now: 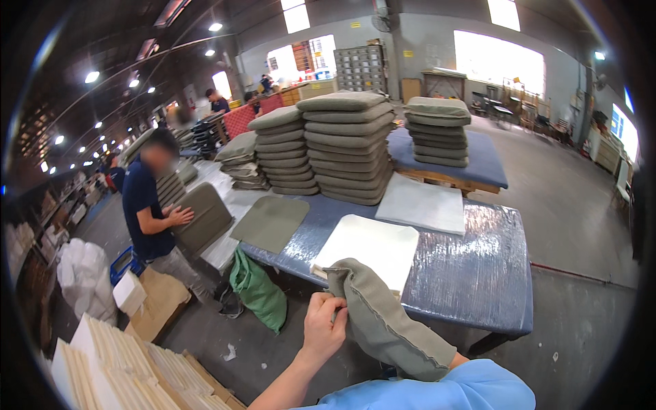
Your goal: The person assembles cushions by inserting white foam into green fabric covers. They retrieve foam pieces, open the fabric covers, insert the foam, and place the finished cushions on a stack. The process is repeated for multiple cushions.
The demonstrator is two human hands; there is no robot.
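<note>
Toward the lower centre of the frame, a grey-green fabric cover (393,324) is held up before the near edge of the plastic-wrapped table (478,273), drawn around the right forearm (458,360). The left hand (326,321) has thumb and fingers together, pinched on the cover's left edge near its upper end. The right hand is hidden, probably inside the cloth — I cannot tell how its fingers stand.

Limp cloth gripped at one edge could twist or bunch around the arm, and a hard tug there might strain the seam. Its upper end overlaps the white pad (372,246) in this view; if they touch, a sideways swing could drag the pad askew.

The cover's long axis slants from upper left to lower right — the folded upper end toward the pad, the lower end toward the light-blue sleeve (437,393).
</note>
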